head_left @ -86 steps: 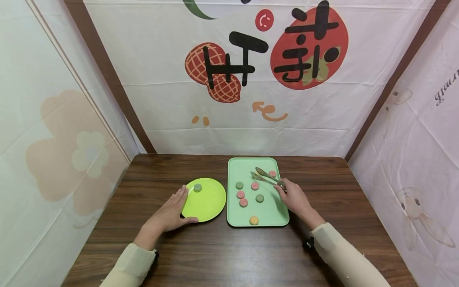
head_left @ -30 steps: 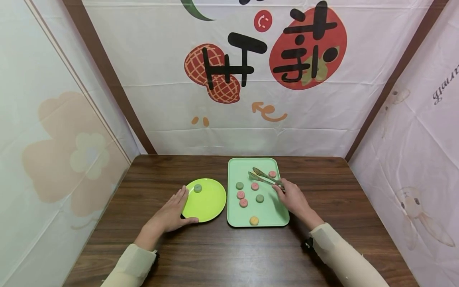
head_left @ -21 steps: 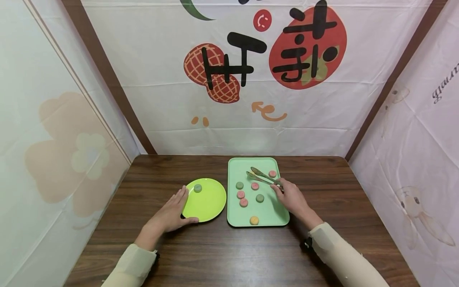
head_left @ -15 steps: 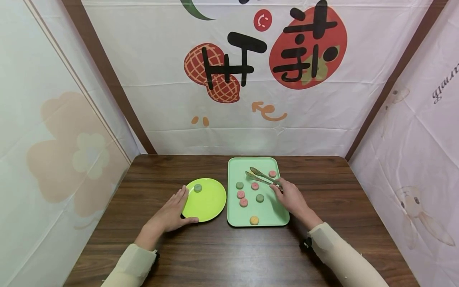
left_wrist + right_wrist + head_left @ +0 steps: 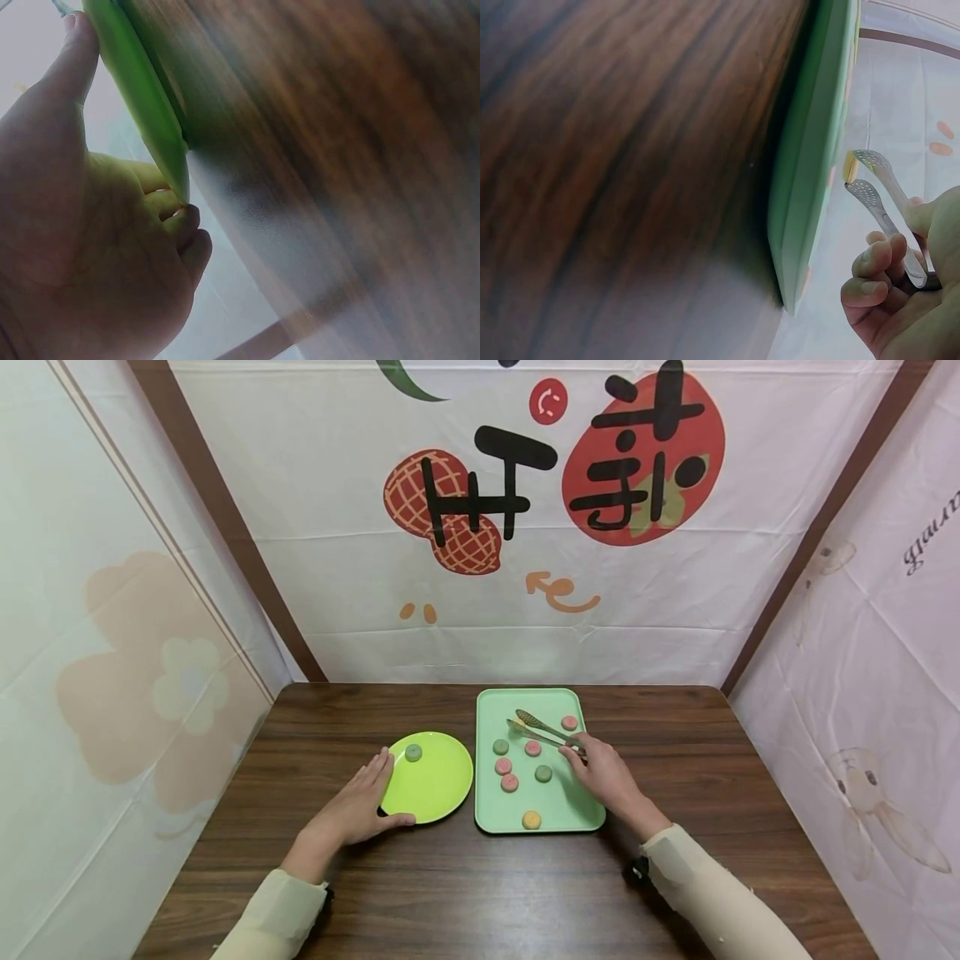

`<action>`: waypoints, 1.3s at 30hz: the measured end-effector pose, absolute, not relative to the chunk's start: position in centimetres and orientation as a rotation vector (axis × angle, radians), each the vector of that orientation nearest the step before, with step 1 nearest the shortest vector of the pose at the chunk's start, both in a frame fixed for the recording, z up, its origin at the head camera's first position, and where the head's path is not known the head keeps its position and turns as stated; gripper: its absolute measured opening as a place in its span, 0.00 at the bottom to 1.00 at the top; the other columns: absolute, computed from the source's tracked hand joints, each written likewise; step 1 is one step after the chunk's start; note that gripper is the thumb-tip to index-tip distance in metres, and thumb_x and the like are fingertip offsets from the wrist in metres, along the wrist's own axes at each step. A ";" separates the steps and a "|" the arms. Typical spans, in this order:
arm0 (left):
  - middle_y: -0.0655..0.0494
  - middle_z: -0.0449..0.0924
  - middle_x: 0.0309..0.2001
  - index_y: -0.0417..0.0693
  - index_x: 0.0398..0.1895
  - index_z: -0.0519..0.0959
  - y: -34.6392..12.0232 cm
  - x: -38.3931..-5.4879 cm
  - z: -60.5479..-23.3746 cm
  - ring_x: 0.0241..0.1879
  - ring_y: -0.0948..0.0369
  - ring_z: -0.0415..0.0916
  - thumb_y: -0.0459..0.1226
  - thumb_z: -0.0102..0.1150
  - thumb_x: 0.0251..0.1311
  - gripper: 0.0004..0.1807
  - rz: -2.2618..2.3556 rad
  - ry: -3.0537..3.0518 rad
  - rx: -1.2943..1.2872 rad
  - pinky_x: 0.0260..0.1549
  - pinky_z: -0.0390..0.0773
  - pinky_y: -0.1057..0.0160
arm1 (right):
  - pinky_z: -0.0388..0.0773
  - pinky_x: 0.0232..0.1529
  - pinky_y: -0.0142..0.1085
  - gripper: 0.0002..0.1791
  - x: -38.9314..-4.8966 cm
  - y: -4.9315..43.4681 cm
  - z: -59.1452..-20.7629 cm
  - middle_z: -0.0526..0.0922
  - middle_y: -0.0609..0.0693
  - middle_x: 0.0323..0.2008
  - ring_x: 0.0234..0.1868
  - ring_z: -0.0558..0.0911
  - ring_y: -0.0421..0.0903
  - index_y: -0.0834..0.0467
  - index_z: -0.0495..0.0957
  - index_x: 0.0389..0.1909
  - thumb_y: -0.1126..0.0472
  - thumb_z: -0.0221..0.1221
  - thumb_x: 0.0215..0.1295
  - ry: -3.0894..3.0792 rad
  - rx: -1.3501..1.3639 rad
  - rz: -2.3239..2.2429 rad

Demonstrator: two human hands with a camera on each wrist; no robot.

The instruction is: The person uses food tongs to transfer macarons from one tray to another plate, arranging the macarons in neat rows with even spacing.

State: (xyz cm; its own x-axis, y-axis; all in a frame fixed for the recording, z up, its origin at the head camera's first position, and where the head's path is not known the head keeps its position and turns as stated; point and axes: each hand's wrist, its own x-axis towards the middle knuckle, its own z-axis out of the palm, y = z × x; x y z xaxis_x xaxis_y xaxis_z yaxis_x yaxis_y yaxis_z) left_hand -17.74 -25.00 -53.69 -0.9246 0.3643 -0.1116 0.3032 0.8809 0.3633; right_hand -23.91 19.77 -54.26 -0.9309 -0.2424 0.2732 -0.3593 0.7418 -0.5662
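Note:
My right hand [image 5: 603,770] grips a pair of metal tongs [image 5: 528,718] with perforated tips, held over the upper part of the mint-green tray [image 5: 577,814]. In the right wrist view, a yellow macaron [image 5: 850,166] is pinched between the tips of the tongs. My left hand [image 5: 356,802] rests at the left rim of a lime-green round plate [image 5: 435,793], fingers straight along the edge and thumb at its near side. One grey-green macaron [image 5: 413,752] lies on the plate near its far left rim.
On the tray lie pink macarons [image 5: 533,748], two green macarons [image 5: 543,773] and a yellow macaron [image 5: 532,820] near the front edge. Plate and tray stand side by side on a dark wooden table [image 5: 465,893]. A printed white cloth [image 5: 480,652] hangs behind.
My right hand has moved slightly left with the tongs, whose tips are now further left over the tray. My left hand and the plate have stayed in place.

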 end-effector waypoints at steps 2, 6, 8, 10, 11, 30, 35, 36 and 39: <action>0.30 0.40 0.86 0.27 0.85 0.44 -25.0 -17.7 -53.7 0.85 0.37 0.43 0.71 0.62 0.64 0.69 0.514 2.873 0.508 0.82 0.52 0.37 | 0.82 0.33 0.44 0.12 -23.9 19.6 -54.2 0.88 0.52 0.38 0.35 0.85 0.45 0.57 0.84 0.51 0.52 0.64 0.80 -2.764 0.490 0.950; 0.31 0.40 0.86 0.27 0.85 0.44 -24.9 -17.6 -53.6 0.85 0.37 0.43 0.71 0.63 0.65 0.69 0.519 2.871 0.499 0.82 0.52 0.37 | 0.82 0.33 0.43 0.12 -23.9 19.4 -54.1 0.88 0.51 0.38 0.34 0.84 0.43 0.56 0.85 0.50 0.52 0.64 0.80 -2.767 0.498 0.959; 0.31 0.40 0.86 0.28 0.85 0.44 -24.9 -17.5 -53.6 0.85 0.37 0.43 0.71 0.63 0.64 0.69 0.523 2.873 0.497 0.82 0.52 0.37 | 0.82 0.33 0.43 0.12 -23.9 19.3 -54.1 0.88 0.51 0.38 0.34 0.84 0.43 0.56 0.85 0.51 0.52 0.64 0.80 -2.767 0.499 0.961; 0.31 0.40 0.86 0.28 0.85 0.44 -24.9 -17.5 -53.6 0.85 0.37 0.43 0.71 0.63 0.64 0.69 0.520 2.876 0.499 0.82 0.52 0.37 | 0.82 0.32 0.42 0.12 -23.8 19.2 -54.2 0.88 0.51 0.38 0.34 0.84 0.43 0.56 0.84 0.51 0.52 0.64 0.80 -2.766 0.505 0.963; 0.31 0.40 0.86 0.28 0.85 0.44 -24.9 -17.5 -53.6 0.85 0.38 0.43 0.71 0.63 0.64 0.69 0.516 2.876 0.500 0.82 0.52 0.37 | 0.82 0.32 0.42 0.12 -23.8 19.1 -54.2 0.88 0.51 0.38 0.34 0.84 0.43 0.56 0.84 0.51 0.52 0.63 0.80 -2.765 0.510 0.962; 0.30 0.40 0.86 0.27 0.85 0.44 -24.8 -17.6 -53.7 0.85 0.37 0.43 0.72 0.62 0.64 0.70 0.506 2.874 0.498 0.82 0.52 0.38 | 0.81 0.32 0.41 0.13 -23.6 17.8 -53.9 0.89 0.51 0.39 0.33 0.83 0.43 0.57 0.85 0.53 0.52 0.63 0.80 -2.750 0.561 0.973; 0.30 0.40 0.86 0.27 0.85 0.44 -24.8 -17.6 -53.7 0.85 0.37 0.43 0.71 0.63 0.64 0.69 0.503 2.875 0.496 0.82 0.52 0.38 | 0.81 0.30 0.38 0.13 -23.6 17.4 -53.9 0.90 0.51 0.40 0.31 0.84 0.41 0.57 0.85 0.53 0.52 0.61 0.82 -2.735 0.599 0.995; 0.30 0.40 0.86 0.27 0.85 0.44 -24.8 -17.6 -53.7 0.85 0.37 0.43 0.71 0.63 0.64 0.69 0.501 2.876 0.498 0.82 0.52 0.38 | 0.80 0.31 0.37 0.12 -23.6 17.3 -53.9 0.90 0.50 0.40 0.32 0.83 0.40 0.56 0.85 0.53 0.52 0.61 0.82 -2.732 0.604 0.988; 0.30 0.40 0.86 0.27 0.85 0.44 -24.8 -17.7 -53.7 0.85 0.37 0.43 0.71 0.63 0.64 0.69 0.497 2.877 0.499 0.82 0.52 0.38 | 0.77 0.28 0.36 0.12 -23.6 17.0 -53.9 0.89 0.50 0.39 0.29 0.79 0.38 0.57 0.85 0.53 0.53 0.62 0.81 -2.732 0.607 0.989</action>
